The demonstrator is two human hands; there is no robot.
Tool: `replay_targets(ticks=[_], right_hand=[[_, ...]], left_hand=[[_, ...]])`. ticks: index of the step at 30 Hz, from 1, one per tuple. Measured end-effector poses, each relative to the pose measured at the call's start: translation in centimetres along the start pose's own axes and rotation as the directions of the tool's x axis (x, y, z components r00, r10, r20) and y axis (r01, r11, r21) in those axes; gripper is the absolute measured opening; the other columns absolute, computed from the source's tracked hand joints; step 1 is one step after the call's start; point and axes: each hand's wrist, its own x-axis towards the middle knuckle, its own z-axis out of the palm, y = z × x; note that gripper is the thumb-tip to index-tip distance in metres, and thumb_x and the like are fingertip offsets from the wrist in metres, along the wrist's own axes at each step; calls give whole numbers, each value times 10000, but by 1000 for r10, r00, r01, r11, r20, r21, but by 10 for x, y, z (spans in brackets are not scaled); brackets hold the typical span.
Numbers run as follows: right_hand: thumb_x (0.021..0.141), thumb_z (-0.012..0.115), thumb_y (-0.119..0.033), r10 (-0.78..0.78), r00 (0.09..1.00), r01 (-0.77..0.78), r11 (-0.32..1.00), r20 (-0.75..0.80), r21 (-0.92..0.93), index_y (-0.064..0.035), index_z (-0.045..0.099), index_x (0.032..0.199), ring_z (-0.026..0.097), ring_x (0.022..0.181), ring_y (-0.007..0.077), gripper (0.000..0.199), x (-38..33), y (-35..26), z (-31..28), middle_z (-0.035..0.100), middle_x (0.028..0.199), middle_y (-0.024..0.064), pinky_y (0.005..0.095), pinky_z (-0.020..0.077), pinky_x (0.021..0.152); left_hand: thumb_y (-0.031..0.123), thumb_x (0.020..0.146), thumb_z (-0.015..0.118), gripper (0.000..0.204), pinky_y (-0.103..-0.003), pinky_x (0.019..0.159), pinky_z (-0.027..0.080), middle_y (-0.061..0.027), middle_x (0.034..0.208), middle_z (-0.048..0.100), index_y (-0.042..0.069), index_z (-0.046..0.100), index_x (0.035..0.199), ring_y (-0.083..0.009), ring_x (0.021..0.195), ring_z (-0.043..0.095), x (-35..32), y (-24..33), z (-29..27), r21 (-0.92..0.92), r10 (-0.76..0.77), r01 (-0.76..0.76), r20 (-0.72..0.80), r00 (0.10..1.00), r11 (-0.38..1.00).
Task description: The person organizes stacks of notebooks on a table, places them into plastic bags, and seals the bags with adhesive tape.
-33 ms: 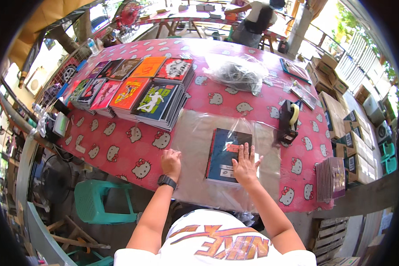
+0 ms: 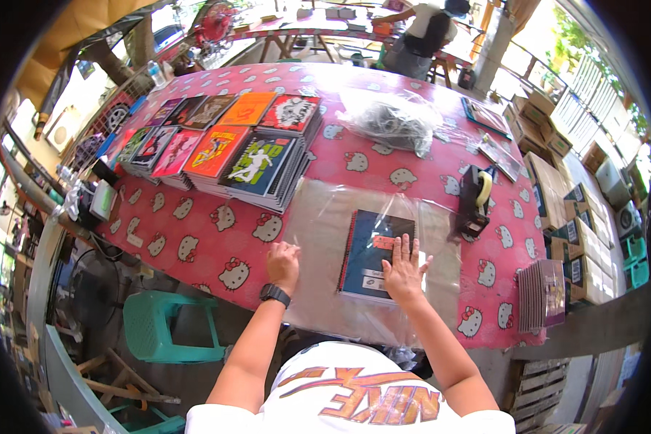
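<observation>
A dark blue spiral notebook (image 2: 362,253), bound along its left side, lies on a clear plastic sheet (image 2: 318,304) spread over the near part of the table. My right hand (image 2: 406,273) rests flat on the notebook's right half with its fingers apart. At the sheet's left edge is my left hand (image 2: 283,265), its fingers curled closed. Whether they pinch the plastic cannot be made out. A black tape dispenser (image 2: 474,202) with a pale roll stands to the right of the notebook.
Stacks of colourful spiral notebooks (image 2: 260,166) fill the table's left middle. A clear plastic bag (image 2: 390,123) sits farther back. One more notebook stack (image 2: 539,296) stands at the right edge. Cartons (image 2: 582,249) lie beyond, a green stool (image 2: 170,325) at lower left. Another person (image 2: 419,40) works behind.
The view has shifted slightly, so the table and its things appear a little to the right. Both hands keep the same pose against the notebook and sheet.
</observation>
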Motion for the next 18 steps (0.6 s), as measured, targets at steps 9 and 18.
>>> replay_targets(ticks=[9, 18], right_hand=[[762, 605, -151, -410, 908, 385, 897, 84, 215, -119, 570, 1111, 394, 1165, 319, 352, 22, -4, -18, 451, 1274, 120, 443, 333, 938], [725, 698, -353, -189, 937, -60, 742, 294, 668, 54, 632, 720, 603, 746, 182, 412, 61, -5, -43, 633, 752, 165, 323, 472, 685]], left_hand=[[61, 762, 649, 389, -221, 583, 451, -111, 1020, 604, -49, 536, 1118, -103, 723, 580, 4, 4, -68, -433, -94, 876, 883, 460, 211], [-30, 725, 533, 394, -322, 684, 483, -174, 866, 547, -39, 547, 1118, -275, 755, 587, -19, 157, -18, -485, 347, -141, 365, 864, 863]])
